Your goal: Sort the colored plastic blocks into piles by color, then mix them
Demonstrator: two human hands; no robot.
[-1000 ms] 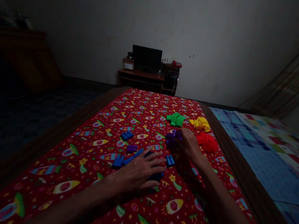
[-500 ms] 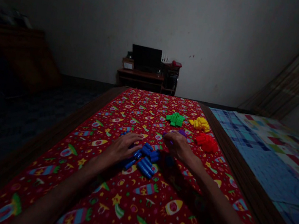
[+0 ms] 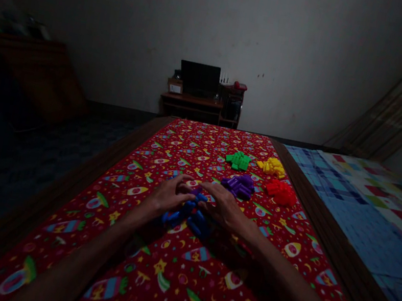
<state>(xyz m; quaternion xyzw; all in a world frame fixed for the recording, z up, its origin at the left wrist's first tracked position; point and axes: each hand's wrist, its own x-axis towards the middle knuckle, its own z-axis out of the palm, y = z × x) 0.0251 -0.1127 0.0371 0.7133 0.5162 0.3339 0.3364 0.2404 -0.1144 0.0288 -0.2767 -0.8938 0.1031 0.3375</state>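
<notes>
I am watching both forearms stretching forward over the red patterned cloth [image 3: 168, 290]. The left hand [image 3: 166, 197] and right hand [image 3: 226, 210] are lying palm-down, fingers loosely curled and cupping the blue blocks [image 3: 191, 215] between them. The blocks are sitting mid-table, near the purple pile [image 3: 238, 185].

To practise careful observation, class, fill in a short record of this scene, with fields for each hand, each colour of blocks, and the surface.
Left hand: cupped against the blue blocks from the left
Right hand: cupped against them from the right
Purple pile: beyond the blue blocks, slightly right
Red pile: right of purple
Green pile: farther off, left of the yellow pile
Surface: red cloth with rocket print
Light: dim
</notes>
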